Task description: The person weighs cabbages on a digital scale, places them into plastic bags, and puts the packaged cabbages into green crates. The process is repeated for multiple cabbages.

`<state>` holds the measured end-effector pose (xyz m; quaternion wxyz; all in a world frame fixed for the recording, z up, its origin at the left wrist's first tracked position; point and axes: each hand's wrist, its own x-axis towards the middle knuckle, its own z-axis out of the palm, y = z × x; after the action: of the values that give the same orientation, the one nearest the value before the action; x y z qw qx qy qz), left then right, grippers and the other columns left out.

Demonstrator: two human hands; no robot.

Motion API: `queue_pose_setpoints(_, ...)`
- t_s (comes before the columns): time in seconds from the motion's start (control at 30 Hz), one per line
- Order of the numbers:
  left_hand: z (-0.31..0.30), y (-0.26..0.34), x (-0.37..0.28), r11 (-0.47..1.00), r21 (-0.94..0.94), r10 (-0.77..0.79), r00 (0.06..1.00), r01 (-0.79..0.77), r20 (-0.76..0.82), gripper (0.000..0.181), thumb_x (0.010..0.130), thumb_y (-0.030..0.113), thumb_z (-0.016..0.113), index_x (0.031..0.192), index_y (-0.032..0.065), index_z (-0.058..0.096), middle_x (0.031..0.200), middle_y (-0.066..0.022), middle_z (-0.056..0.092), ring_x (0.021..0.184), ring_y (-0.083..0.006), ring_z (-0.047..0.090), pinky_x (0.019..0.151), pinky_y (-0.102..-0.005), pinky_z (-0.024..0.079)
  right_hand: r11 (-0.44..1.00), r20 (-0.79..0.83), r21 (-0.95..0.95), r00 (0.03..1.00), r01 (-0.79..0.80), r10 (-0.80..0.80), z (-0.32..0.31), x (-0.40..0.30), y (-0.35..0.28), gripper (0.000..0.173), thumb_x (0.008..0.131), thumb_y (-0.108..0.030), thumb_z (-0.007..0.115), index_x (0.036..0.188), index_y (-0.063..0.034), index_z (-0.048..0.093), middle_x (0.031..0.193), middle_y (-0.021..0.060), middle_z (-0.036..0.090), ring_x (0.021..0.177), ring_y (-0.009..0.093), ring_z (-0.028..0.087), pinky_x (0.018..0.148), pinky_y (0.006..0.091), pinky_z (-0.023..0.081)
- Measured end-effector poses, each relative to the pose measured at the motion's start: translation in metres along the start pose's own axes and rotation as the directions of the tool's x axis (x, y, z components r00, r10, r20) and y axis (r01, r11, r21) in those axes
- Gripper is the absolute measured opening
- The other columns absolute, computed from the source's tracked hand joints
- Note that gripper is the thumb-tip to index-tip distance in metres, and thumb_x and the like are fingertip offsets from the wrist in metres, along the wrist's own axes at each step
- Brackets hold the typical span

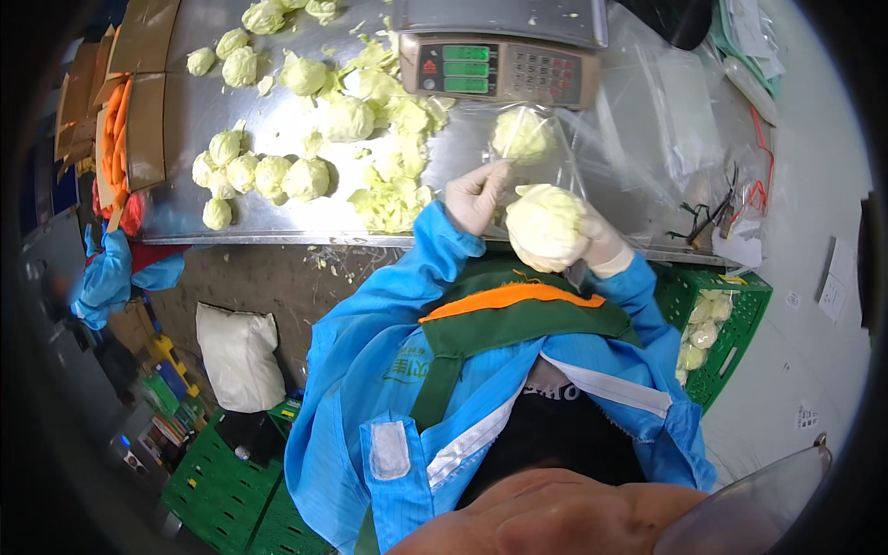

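My right hand (602,239), in a pale glove, holds a trimmed pale green cabbage head (544,225) from its right side, just over the table's front edge. My gloved left hand (477,198) is to the left of that head, its thumb and fingers pinching the edge of a clear plastic bag (565,163). Beyond my fingers, a second cabbage head (522,135) rests on the steel table (284,220) and shows through the film. A digital scale (499,73) with green lit displays stands right behind it.
Several cabbage heads (305,179) and a heap of loose leaves (392,198) spread over the table's left part. Clear plastic bags (683,111) lie right of the scale. A green crate (739,333) with wrapped heads stands below right. Carrots (114,139) fill cardboard boxes; a person (104,270) is far left.
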<state>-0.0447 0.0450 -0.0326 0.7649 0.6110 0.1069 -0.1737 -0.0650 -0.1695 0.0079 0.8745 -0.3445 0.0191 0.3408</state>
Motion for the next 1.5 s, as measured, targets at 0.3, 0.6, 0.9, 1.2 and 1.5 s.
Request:
queue_pose_setpoints(0.3, 0.054, 0.020, -0.027, 0.784, 0.491, 0.350, 0.924, -0.380, 0.157, 0.027, 0.095, 0.011, 0.062, 0.121, 0.0048, 0.065, 0.094, -0.0134, 0.073, 0.084, -0.0165, 0.070, 0.074, -0.0277, 0.054, 0.456, -0.176, -0.875, 0.772, 0.161, -0.610, -0.024, 0.023, 0.051, 0.080, 0.077, -0.004, 0.073, 0.145, 0.0013, 0.033, 0.136, 0.0125, 0.047, 0.118, 0.025, 0.054, 0.098, 0.0337, 0.046)
queue_pose_setpoints(0.6, 0.131, 0.033, -0.059, 0.270, 0.836, 0.376, 0.852, -0.477, 0.365, 0.025, 0.087, 0.013, 0.069, 0.112, 0.0097, 0.070, 0.082, -0.0176, 0.069, 0.070, -0.0282, 0.068, 0.063, -0.0330, 0.053, 0.944, -0.280, 0.199, 0.938, 0.264, -0.203, -0.039, -0.022, 0.072, 0.063, 0.077, 0.001, 0.070, 0.135, 0.0009, 0.045, 0.127, 0.0132, 0.054, 0.109, 0.023, 0.058, 0.087, 0.0312, 0.051)
queue_pose_setpoints(0.9, 0.104, -0.001, -0.086, 0.609, 0.624, 0.443, 0.863, -0.489, 0.244, 0.024, 0.092, 0.003, 0.063, 0.115, 0.0004, 0.067, 0.099, -0.0156, 0.072, 0.088, -0.0192, 0.071, 0.078, -0.0270, 0.055, 0.419, -0.250, -0.881, 0.536, 0.219, -0.807, -0.031, -0.019, 0.065, 0.053, 0.078, 0.004, 0.068, 0.128, 0.0009, 0.051, 0.118, 0.0118, 0.060, 0.105, 0.020, 0.059, 0.081, 0.0289, 0.053)
queue_pose_setpoints(1.2, 0.077, -0.053, -0.119, 0.689, 0.707, 0.269, 0.962, -0.160, -0.045, 0.044, 0.087, 0.009, 0.070, 0.129, 0.0031, 0.058, 0.081, -0.0129, 0.069, 0.069, -0.0116, 0.064, 0.061, -0.0265, 0.051, 0.924, -0.523, 0.114, 0.813, 0.365, -0.257, -0.066, 0.010, 0.137, 0.031, 0.078, -0.006, 0.080, 0.104, 0.0028, 0.065, 0.095, 0.0093, 0.070, 0.078, 0.017, 0.067, 0.068, 0.0271, 0.054)
queue_pose_setpoints(1.5, 0.036, -0.112, -0.128, 0.966, 0.145, -0.175, 0.953, 0.215, -0.248, 0.028, 0.094, 0.025, 0.066, 0.106, -0.0001, 0.069, 0.078, -0.0023, 0.066, 0.059, -0.0073, 0.054, 0.052, -0.0231, 0.046, 0.928, -0.647, -0.130, 0.679, 0.350, -0.347, -0.047, 0.045, 0.148, 0.035, 0.086, -0.016, 0.069, 0.116, -0.0008, 0.059, 0.100, 0.0134, 0.066, 0.082, 0.028, 0.065, 0.079, 0.0345, 0.054)
